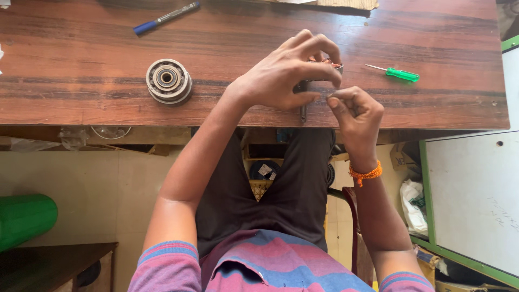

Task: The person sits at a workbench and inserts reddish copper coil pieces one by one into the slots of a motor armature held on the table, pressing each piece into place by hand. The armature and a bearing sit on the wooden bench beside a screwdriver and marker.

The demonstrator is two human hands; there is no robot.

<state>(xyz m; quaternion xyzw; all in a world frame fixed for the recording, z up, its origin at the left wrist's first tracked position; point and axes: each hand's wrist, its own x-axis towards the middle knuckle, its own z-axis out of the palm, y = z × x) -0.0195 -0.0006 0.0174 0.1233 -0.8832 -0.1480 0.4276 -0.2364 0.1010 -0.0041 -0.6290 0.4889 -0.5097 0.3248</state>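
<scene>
My left hand [284,73] curls over a small metal part with copper windings [331,65] at the near edge of the wooden table [81,92], gripping it from above. My right hand [354,111] sits just right of it, fingers pinched together on what looks like a thin strip or wire end at the part's side; what exactly is pinched I cannot tell. A dark metal shaft [303,111] hangs down from under my left hand. An orange thread band circles my right wrist.
A round metal bearing housing [168,81] lies on the table to the left. A blue-capped marker [165,17] rests at the far left, a green-handled screwdriver [399,74] to the right. A green cylinder [24,219] and a white board [476,189] flank my legs.
</scene>
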